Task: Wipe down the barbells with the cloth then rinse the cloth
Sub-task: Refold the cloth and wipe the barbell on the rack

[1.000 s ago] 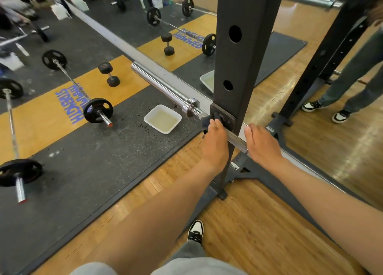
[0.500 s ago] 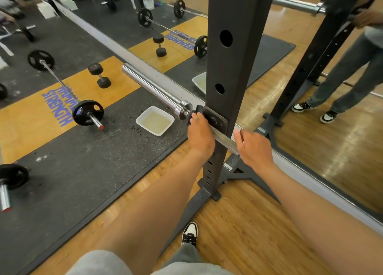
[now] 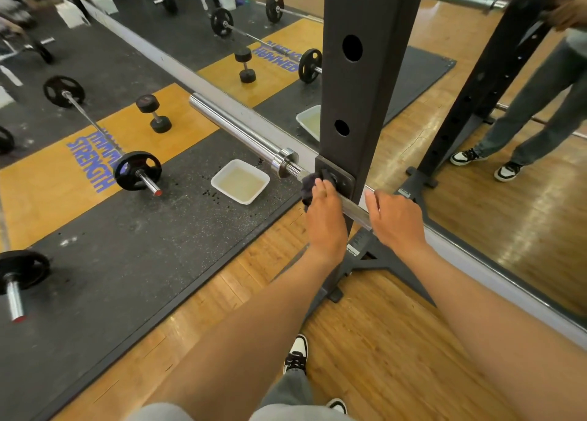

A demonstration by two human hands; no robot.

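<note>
The barbell [image 3: 241, 128] rests across the dark squat rack upright [image 3: 359, 81], its chrome sleeve jutting left above the rubber floor mat [image 3: 127, 262]. The left hand [image 3: 325, 217] grasps a dark cloth [image 3: 309, 184] around the shaft just beside the upright. The right hand [image 3: 395, 217] grips the shaft on the upright's other side. A white tray of cloudy water [image 3: 240, 181] sits on the mat below the sleeve.

Blue lettering reading "HAMMER STRENGTH" is showing on the yellow platform panel [image 3: 92, 163], well left of the left hand [image 3: 327, 217]; its mirrored copy [image 3: 279, 57] is appearing beyond it.
</note>
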